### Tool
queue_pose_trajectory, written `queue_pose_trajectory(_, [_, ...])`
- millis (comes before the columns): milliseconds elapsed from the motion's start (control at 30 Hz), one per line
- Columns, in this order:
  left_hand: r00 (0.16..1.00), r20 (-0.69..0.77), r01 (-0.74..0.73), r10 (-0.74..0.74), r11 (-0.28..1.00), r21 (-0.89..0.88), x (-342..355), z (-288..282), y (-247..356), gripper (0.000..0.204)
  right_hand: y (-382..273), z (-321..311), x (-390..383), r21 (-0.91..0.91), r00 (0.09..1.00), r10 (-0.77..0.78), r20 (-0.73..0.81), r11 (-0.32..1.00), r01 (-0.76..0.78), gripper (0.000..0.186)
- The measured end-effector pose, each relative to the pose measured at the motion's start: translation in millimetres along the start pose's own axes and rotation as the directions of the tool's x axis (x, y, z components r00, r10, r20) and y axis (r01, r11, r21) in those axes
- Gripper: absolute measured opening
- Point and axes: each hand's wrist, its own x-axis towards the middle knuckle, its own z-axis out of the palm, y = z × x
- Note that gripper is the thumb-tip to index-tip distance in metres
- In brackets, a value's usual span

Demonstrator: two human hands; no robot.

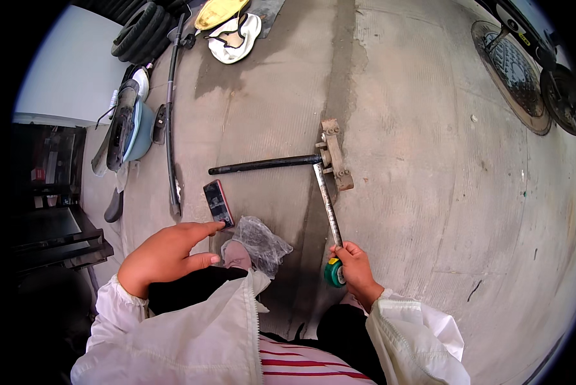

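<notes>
Tape measure (330,273) sits clamped in my right hand (358,272); left hand (166,253) spread apart above grey concrete floor (416,167), tyres (150,34) stacked beyond.

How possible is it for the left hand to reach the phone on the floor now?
Probably yes: the left hand is empty and open, and its index fingertip appears over the near end of the phone, though contact is unclear. The plastic bag lies to the side, not between them.

Phone (218,202) left of tape measure (333,273), plastic bag (266,247) between, rod (269,165) beyond
</notes>
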Motion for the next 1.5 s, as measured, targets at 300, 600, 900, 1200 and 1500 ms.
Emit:
queue_pose_trajectory(300, [0.998, -0.024, -0.058, 0.059, 0.997, 0.044, -2.2, 1.4, -10.2, 0.058, 3.8, 0.6, 0.3, -0.080, 0.999, 0.020, -0.038, 0.997, -0.023, 0.013])
queue_pose_trajectory(600, [0.998, 0.001, -0.058, 0.058, 0.998, 0.028, -2.4, -0.8, -6.4, 0.060, 3.8, -0.6, -0.9, -0.079, 1.000, 0.013, -0.009, 0.997, -0.014, 0.014])
queue_pose_trajectory(900, [0.998, 0.020, -0.053, 0.052, 0.998, 0.026, -0.4, -2.2, -5.1, 0.060, 5.9, 0.4, 0.3, -0.054, 1.000, 0.000, -0.017, 0.999, -0.001, 0.012])
queue_pose_trajectory(1200, [0.998, 0.010, -0.058, 0.058, 0.998, 0.021, -0.9, -2.8, -5.5, 0.060, 4.4, 1.8, 1.7, -0.053, 0.999, 0.034, -0.013, 0.998, -0.035, 0.012])
queue_pose_trajectory(1500, [0.999, 0.009, -0.050, 0.050, 0.998, 0.024, -1.2, -2.3, -4.7, 0.059, 3.4, 2.9, 1.6, -0.061, 0.999, 0.045, -0.005, 0.997, -0.045, 0.013])
